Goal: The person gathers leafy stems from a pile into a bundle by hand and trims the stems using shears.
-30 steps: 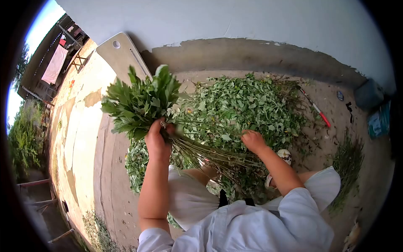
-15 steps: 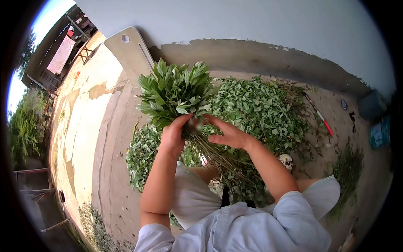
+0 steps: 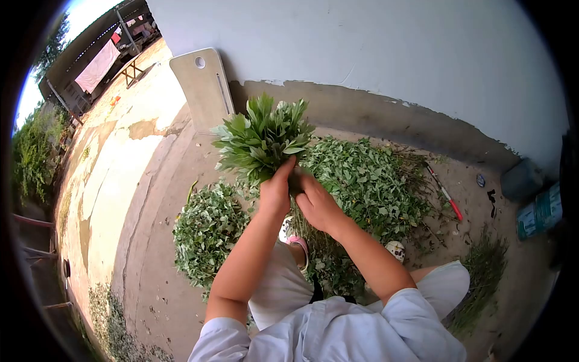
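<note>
A bunch of leafy green stems is held up in front of me, leaves at the top and stems hanging down between my forearms. My left hand is closed round the stems just below the leaves. Against the bunch's right side, my right hand is wrapped round the same stems, its fingertips partly hidden. Behind and to the right lies a large pile of cut leafy plants. A smaller leafy pile sits on the ground left of my forearms.
A beige board leans on the wall. At the right are a red-and-white stick, a dark container, a teal container and thin stems. A patterned shoe is by my right knee.
My right hand has come in from the right and closed on the stems beside my left hand. The bunch has moved right and stands more upright. The view has shifted.
</note>
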The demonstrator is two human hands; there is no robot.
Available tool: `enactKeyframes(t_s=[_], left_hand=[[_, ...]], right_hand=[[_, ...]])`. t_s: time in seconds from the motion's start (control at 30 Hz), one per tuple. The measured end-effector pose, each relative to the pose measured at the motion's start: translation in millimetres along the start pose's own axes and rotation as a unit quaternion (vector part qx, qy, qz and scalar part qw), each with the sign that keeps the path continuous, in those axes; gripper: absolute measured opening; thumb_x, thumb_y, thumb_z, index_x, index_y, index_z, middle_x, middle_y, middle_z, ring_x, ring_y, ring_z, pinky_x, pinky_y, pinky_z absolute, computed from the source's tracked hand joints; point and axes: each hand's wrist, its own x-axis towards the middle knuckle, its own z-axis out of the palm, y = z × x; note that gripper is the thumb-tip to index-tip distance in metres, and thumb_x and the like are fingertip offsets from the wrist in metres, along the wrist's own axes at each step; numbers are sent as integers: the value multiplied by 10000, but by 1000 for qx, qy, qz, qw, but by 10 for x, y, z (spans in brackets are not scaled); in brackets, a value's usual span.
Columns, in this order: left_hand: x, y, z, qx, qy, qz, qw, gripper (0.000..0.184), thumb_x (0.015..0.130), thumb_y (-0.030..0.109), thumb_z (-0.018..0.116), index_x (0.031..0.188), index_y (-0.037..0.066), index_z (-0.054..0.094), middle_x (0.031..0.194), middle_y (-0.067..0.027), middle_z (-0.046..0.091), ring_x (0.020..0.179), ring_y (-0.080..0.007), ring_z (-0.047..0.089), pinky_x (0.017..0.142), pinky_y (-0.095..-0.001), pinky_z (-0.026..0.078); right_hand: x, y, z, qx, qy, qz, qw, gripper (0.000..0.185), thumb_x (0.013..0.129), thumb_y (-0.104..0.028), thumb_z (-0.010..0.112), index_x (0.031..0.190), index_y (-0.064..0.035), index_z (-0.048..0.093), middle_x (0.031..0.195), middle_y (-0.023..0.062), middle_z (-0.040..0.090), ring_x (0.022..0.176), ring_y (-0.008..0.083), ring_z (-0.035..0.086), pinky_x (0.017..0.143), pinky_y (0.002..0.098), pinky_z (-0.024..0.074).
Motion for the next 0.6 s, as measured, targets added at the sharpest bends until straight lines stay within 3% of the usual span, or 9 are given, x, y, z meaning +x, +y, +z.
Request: enactKeyframes(t_s=[0.07, 0.17, 0.2, 0.3, 0.37, 0.43, 0.5, 0.53, 0.6], left_hand=[[-37, 5, 48, -8, -9, -2, 1000, 280, 776, 47, 579, 1048, 16, 518, 955, -53, 562, 816, -160, 541, 701, -279, 442], [-88, -1, 160, -28, -14, -18, 999, 283, 785, 59, 573, 1058, 13, 516, 955, -53, 562, 816, -159, 540, 702, -279, 438], [-103, -11, 198, -37, -15, -31, 999, 282, 791, 67, 569, 1062, 12, 516, 951, -53, 563, 815, -158, 539, 702, -280, 436], [-173, -51, 274, -24, -49, -31, 998, 293, 800, 105, 569, 1072, 11, 516, 976, -50, 558, 851, -159, 527, 740, -283, 417], [-207, -44, 315, 36, -49, -30, 998, 367, 786, 192, 599, 1086, -1, 514, 1031, -52, 537, 904, -137, 489, 782, -266, 390], [-212, -31, 351, 46, -64, -45, 996, 362, 791, 178, 590, 1097, 2, 509, 1037, -51, 538, 910, -141, 493, 791, -270, 387], [-218, -15, 371, 72, -90, -78, 990, 357, 800, 149, 570, 1120, 8, 499, 1047, -49, 541, 922, -150, 501, 810, -277, 382], [-294, 8, 401, 99, -108, -79, 986, 353, 799, 152, 564, 1116, 11, 503, 1052, -52, 542, 934, -152, 501, 812, -282, 385], [-345, 83, 502, 71, -107, -70, 989, 366, 794, 169, 567, 1118, 10, 502, 1058, -55, 543, 948, -151, 502, 818, -284, 388]], right_hand=[[-66, -33, -158, 52, 14, -2, 999, 591, 734, -184, 480, 1244, 51, 297, 1156, 222, 431, 1056, 359, 437, 888, 374, 371], [-167, -267, -299, -22, 10, -22, 999, 565, 745, -134, 456, 1245, 67, 286, 1150, 235, 430, 1074, 357, 424, 890, 369, 370], [-155, -290, -273, -111, 51, -92, 988, 468, 751, -96, 442, 1168, 94, 347, 1067, 247, 477, 982, 374, 475, 828, 402, 401], [-115, -199, -278, -140, 58, -23, 988, 338, 749, -95, 456, 1022, 99, 416, 944, 248, 524, 836, 393, 516, 738, 444, 422], [-98, -202, -363, -152, 83, -49, 984, 232, 760, -110, 458, 914, 63, 445, 864, 232, 543, 726, 398, 519, 675, 470, 420], [-80, -290, -551, -182, -43, -5, 982, 222, 786, -160, 436, 876, 40, 468, 882, 244, 540, 744, 412, 515, 668, 471, 422], [-21, -110, -660, -208, -105, 43, 972, 352, 836, -264, 408, 987, 43, 490, 976, 225, 555, 860, 351, 550, 756, 414, 427], [-1, -44, -727, -15, -71, 86, 994, 428, 850, -315, 393, 1064, 49, 468, 1044, 197, 539, 951, 293, 521, 822, 373, 396], [-12, -165, -841, 315, -35, 192, 929, 605, 832, -393, 471, 1237, 45, 366, 1189, 114, 466, 1134, 153, 381, 957, 283, 276]])
